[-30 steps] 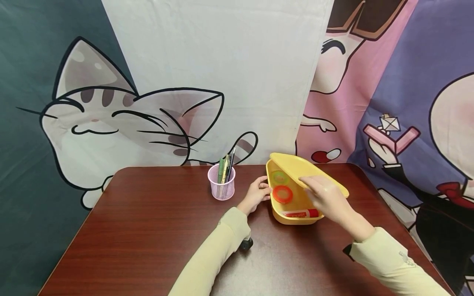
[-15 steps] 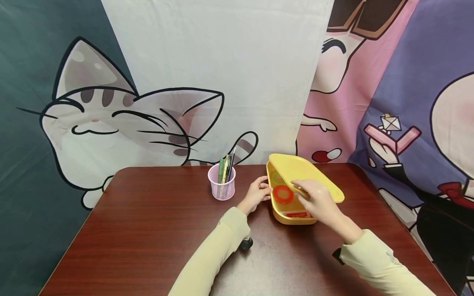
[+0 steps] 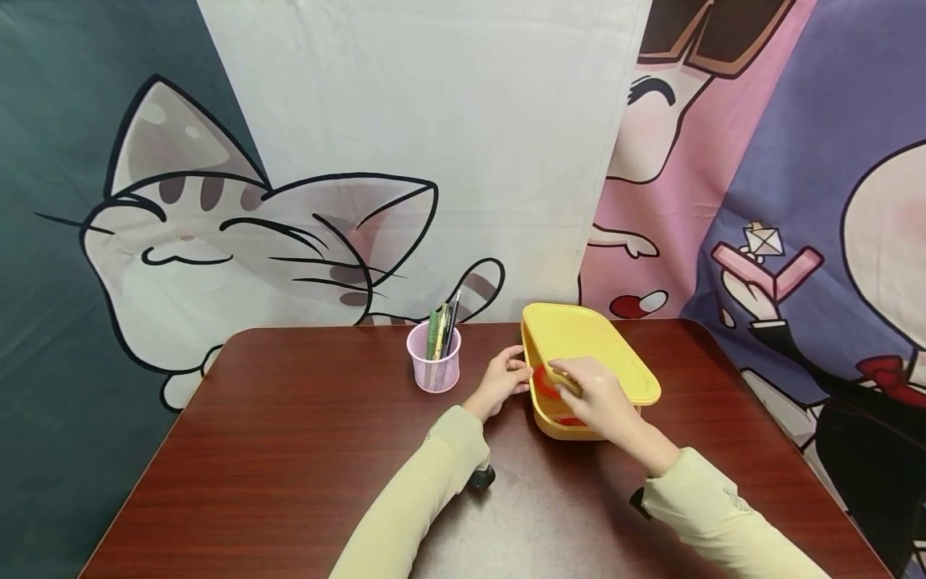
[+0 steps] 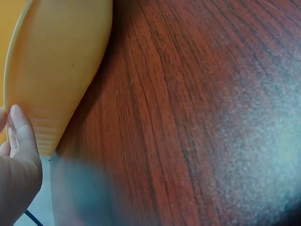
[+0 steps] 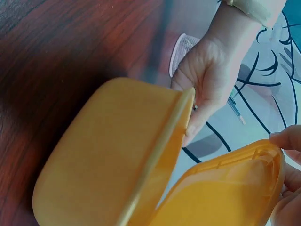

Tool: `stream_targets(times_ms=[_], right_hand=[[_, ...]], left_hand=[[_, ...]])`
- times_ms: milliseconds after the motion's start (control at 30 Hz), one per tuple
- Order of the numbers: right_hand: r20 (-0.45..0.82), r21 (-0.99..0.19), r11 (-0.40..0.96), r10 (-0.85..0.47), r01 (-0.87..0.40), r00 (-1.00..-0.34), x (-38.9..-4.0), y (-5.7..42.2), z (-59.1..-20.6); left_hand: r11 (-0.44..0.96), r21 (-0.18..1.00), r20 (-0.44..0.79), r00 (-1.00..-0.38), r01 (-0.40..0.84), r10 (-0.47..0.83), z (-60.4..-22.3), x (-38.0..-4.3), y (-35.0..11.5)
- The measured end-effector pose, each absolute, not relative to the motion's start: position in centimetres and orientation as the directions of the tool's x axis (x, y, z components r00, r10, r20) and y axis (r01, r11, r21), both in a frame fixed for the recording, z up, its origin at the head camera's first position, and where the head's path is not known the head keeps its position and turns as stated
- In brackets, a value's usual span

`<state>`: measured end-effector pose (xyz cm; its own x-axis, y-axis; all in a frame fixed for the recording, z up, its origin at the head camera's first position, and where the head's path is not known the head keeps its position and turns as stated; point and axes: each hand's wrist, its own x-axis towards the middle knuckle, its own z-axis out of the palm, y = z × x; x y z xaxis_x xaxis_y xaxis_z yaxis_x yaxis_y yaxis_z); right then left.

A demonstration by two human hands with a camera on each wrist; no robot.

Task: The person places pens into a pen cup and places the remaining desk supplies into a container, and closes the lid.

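A yellow plastic box (image 3: 567,433) sits at the back right of the table with its lid (image 3: 586,331) tilted over it. My left hand (image 3: 497,384) grips the box's left rim; in the left wrist view, that hand (image 4: 22,172) has its thumb and fingers at the rim of the wall (image 4: 66,61). The lid's near left corner is pinched by my right hand (image 3: 599,396), as the fingers (image 5: 287,141) at the lid's corner (image 5: 225,183) show in the right wrist view. Through the gap appear part of a red ring-shaped item (image 3: 544,384) and a red strip (image 3: 570,420).
Left of the box stands a pink mesh pen cup (image 3: 434,374) with several pens. The dark red wooden table (image 3: 289,450) ends at a printed cloth backdrop (image 3: 448,104). A small black object (image 3: 481,478) shows at the left cuff.
My right hand has moved left and slightly down, bringing the lid lower over the box. The green ring and most of the red tube are now covered. The left hand stays put.
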<state>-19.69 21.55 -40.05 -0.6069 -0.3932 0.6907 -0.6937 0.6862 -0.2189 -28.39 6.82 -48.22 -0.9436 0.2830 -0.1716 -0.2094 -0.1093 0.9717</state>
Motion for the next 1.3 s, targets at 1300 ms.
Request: stream_targets(times_ms=[1300], right_hand=[[0.645, -0.207, 0.729, -0.4, -0.652, -0.652, -20.0, 19.1, -45.7]], left_hand=[[-0.101, 0.977, -0.163, -0.959, -0.19, 0.232, -46.1, -26.4, 6.2]])
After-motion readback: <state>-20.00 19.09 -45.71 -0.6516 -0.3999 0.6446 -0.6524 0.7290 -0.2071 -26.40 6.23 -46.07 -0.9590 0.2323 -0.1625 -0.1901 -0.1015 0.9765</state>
